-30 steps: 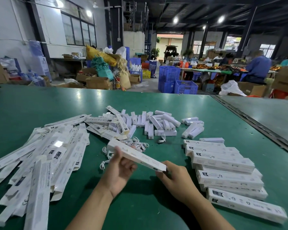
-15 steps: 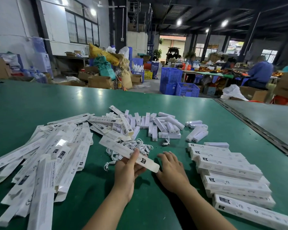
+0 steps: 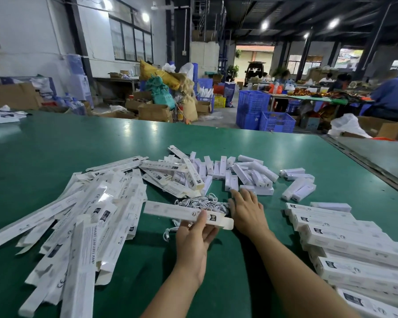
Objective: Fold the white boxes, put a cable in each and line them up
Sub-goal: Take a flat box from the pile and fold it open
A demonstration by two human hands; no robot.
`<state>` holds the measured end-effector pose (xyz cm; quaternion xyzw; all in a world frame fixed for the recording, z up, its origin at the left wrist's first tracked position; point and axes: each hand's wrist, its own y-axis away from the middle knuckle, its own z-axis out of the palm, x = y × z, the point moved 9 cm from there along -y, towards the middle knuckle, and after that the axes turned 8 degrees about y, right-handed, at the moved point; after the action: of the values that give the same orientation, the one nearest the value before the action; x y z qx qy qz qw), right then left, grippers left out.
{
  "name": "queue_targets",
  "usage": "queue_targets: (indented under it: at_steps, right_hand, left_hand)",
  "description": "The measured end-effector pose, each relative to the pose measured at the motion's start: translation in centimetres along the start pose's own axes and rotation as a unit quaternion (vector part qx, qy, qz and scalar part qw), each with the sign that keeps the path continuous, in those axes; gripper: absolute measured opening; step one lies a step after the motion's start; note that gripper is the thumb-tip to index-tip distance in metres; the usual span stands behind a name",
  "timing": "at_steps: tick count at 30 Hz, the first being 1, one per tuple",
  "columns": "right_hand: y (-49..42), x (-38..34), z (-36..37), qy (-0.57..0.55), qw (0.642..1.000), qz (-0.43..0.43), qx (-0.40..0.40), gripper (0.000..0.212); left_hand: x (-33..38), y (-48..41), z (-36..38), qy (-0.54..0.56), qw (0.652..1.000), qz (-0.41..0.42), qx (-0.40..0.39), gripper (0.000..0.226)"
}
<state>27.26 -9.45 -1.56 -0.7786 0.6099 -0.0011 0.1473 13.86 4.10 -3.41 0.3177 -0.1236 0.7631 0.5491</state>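
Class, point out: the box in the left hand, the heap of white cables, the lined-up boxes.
held box point(image 3: 175, 211): head view, its top face.
cable heap point(image 3: 198, 201): head view, middle of the tangle.
lined-up boxes point(image 3: 345, 237): head view, top of a middle box.

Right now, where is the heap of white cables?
In the head view, the heap of white cables lies mid-table, just behind the box in the left hand, left of the right hand.

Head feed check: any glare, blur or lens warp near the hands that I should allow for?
Head view: the left hand, the held box and the right hand look fairly sharp; lamp glare sits on the far green table and on one flat box at left; the wide lens bows the frame edges.
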Motion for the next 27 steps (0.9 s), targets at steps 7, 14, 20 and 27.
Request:
queue_targets:
  at_steps: [7,14,20,27]
  right_hand:
    - [-0.9,0.4,1.6,0.017,0.999,0.003,-0.05,0.051]
    - [-0.6,0.7,0.8,-0.035,0.999,0.017,-0.004,0.049]
    - [1.0,0.9,0.1,-0.018,1.0,0.025,0.004,0.046]
    - [5.5,0.1,-1.4,-0.043,0.999,0.01,0.02,0.04]
  left_hand:
    - [-0.2,-0.4,-0.2,0.008,1.0,-0.008,0.002,0.03]
    - [-0.2,-0.4,-0.1,-0.006,1.0,-0.01,-0.003,0.032]
    - [0.1,-0.4,-0.2,-0.005,1.0,-0.007,0.002,0.033]
    - [0.5,-0.3,0.0,-0.017,1.0,0.009,-0.005,0.032]
